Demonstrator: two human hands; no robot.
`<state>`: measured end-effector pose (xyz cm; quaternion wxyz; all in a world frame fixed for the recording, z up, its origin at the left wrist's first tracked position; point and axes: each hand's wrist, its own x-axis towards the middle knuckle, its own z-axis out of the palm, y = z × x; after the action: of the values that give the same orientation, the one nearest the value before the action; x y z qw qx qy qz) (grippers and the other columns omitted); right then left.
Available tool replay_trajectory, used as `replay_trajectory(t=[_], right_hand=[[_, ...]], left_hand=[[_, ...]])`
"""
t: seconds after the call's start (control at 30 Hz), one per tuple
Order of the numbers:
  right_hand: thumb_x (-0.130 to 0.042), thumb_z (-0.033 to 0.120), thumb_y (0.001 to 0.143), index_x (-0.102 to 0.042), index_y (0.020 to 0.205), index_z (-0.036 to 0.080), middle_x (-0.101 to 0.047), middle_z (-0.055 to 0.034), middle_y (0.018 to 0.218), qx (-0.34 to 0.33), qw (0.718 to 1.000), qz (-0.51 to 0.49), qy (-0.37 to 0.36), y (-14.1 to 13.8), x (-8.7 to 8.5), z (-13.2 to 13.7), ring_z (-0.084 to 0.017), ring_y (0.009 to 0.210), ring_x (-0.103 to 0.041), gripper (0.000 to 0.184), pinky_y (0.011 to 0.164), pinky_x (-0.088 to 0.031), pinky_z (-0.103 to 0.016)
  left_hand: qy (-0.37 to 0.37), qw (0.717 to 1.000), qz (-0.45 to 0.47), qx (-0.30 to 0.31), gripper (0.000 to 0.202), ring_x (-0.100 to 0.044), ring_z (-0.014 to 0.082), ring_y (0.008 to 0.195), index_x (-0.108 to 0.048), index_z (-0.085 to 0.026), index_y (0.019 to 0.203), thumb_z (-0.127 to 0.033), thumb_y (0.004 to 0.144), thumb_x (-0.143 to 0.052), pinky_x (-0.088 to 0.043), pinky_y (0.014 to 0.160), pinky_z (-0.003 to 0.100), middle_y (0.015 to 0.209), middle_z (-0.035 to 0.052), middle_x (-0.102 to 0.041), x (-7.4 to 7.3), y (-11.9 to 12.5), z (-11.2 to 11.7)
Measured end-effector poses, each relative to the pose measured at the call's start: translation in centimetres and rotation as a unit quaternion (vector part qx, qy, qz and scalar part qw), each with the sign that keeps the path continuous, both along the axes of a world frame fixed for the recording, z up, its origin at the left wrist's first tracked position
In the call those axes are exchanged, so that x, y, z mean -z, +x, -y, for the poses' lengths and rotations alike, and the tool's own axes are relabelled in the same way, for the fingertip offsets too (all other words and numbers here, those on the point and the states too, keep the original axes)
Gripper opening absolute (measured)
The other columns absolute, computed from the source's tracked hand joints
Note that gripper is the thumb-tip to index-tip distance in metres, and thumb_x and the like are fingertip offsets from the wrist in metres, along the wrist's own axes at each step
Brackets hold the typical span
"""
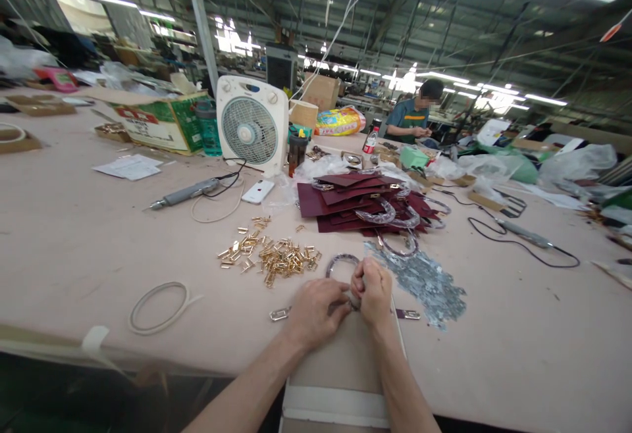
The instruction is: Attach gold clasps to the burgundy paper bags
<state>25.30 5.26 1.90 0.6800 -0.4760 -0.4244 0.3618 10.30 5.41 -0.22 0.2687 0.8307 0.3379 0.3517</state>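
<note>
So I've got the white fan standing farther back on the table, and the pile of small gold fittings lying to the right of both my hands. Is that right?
Not quite: the head view shows the small gold fittings to the left of both hands. The white fan does stand farther back on the table.

Gold fittings (289, 258) are gleaming like polished metal, the curved handle (343, 257) is shining (seemingly in clear plastic), and the worktop (518, 334) is looking matt.

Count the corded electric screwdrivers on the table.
2 visible. The left electric screwdriver lies left of the white smartphone; the right electric screwdriver lies right of the stacked burgundy panels. Others may be hidden in the clutter behind.
</note>
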Motion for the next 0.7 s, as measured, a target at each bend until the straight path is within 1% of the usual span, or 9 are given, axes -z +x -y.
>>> replay_trajectory(t=[0.13,0.27,0.33,0.4,0.43,0.57,0.6,0.63,0.7], right_hand=[[-0.052,0.049,0.102,-0.052,0.067,0.021,-0.042,0.0065,0.052,0.014,0.999,-0.027,0.044,0.1,0.0,1.3,-0.008,0.040,-0.035,0.044,0.039,-0.025,-0.021],[-0.054,0.042,0.102,-0.053,0.070,0.021,-0.042,0.0063,0.053,-0.009,0.993,-0.068,0.093,0.4,-2.2,2.0,-0.008,0.040,-0.034,0.038,0.039,-0.024,-0.021],[-0.054,0.042,0.102,-0.054,0.070,0.022,-0.040,0.0065,0.052,-0.017,0.987,-0.074,0.139,0.4,-3.3,2.1,-0.009,0.040,-0.034,0.038,0.040,-0.025,-0.022],[-0.053,0.045,0.102,-0.055,0.069,0.022,-0.039,0.0064,0.051,-0.025,0.984,-0.064,0.164,0.2,-3.5,2.0,-0.010,0.041,-0.035,0.040,0.041,-0.027,-0.023],[-0.052,0.047,0.102,-0.055,0.068,0.023,-0.040,0.0062,0.050,-0.029,0.986,-0.052,0.156,0.0,-3.2,2.0,-0.010,0.041,-0.035,0.042,0.041,-0.027,-0.023],[-0.052,0.051,0.102,-0.054,0.065,0.022,-0.042,0.0055,0.049,-0.039,0.998,0.010,0.052,-0.4,-0.8,1.7,-0.010,0.041,-0.034,0.047,0.042,-0.026,-0.024],[-0.053,0.051,0.102,-0.054,0.064,0.022,-0.043,0.0054,0.049,-0.039,0.998,0.020,0.041,-0.4,-0.5,1.6,-0.010,0.042,-0.034,0.048,0.042,-0.026,-0.024],[-0.053,0.052,0.102,-0.053,0.063,0.022,-0.043,0.0053,0.049,-0.037,0.998,0.023,0.041,-0.4,-0.5,1.7,-0.010,0.042,-0.034,0.049,0.042,-0.026,-0.024],[-0.054,0.050,0.101,-0.052,0.063,0.022,-0.043,0.0052,0.049,-0.032,0.997,0.015,0.065,-0.2,-1.4,1.9,-0.010,0.042,-0.034,0.048,0.042,-0.025,-0.025]], left_hand=[[0.015,1.000,-0.007,0.015,0.018,-0.069,0.0244,0.118,-0.076,-0.028,0.109,-0.028,0.091,-0.072,-0.051,0.104,0.043,0.126,0.0033,-0.076,0.1,-0.2,0.0],[0.042,0.999,-0.018,0.024,0.036,-0.068,0.0261,0.121,-0.074,-0.029,0.123,-0.031,0.088,-0.074,-0.050,0.107,0.046,0.129,0.0046,-0.076,0.3,-0.2,0.0],[0.045,0.998,-0.022,0.023,0.038,-0.068,0.0268,0.121,-0.074,-0.029,0.123,-0.035,0.085,-0.077,-0.050,0.106,0.046,0.130,0.0044,-0.075,0.3,-0.2,0.0],[0.044,0.998,-0.026,0.023,0.038,-0.068,0.0267,0.120,-0.074,-0.029,0.122,-0.038,0.085,-0.079,-0.050,0.105,0.045,0.130,0.0037,-0.075,0.0,-0.1,0.1],[0.044,0.998,-0.027,0.025,0.037,-0.068,0.0262,0.120,-0.074,-0.029,0.122,-0.038,0.086,-0.079,-0.050,0.104,0.044,0.129,0.0031,-0.076,-0.2,-0.1,0.1],[0.044,0.998,-0.033,0.043,0.028,-0.069,0.0240,0.115,-0.073,-0.030,0.119,-0.034,0.091,-0.074,-0.050,0.101,0.041,0.122,0.0009,-0.078,-0.8,0.0,0.2],[0.045,0.997,-0.034,0.044,0.027,-0.069,0.0237,0.115,-0.073,-0.030,0.119,-0.034,0.092,-0.074,-0.050,0.100,0.041,0.121,0.0006,-0.078,-0.9,0.0,0.2],[0.046,0.997,-0.035,0.043,0.028,-0.069,0.0238,0.115,-0.073,-0.030,0.119,-0.034,0.092,-0.074,-0.050,0.100,0.041,0.122,0.0006,-0.078,-0.8,0.0,0.2],[0.047,0.998,-0.037,0.036,0.032,-0.069,0.0247,0.117,-0.072,-0.030,0.121,-0.035,0.090,-0.077,-0.050,0.102,0.042,0.126,0.0009,-0.077,-0.6,0.0,0.2]])
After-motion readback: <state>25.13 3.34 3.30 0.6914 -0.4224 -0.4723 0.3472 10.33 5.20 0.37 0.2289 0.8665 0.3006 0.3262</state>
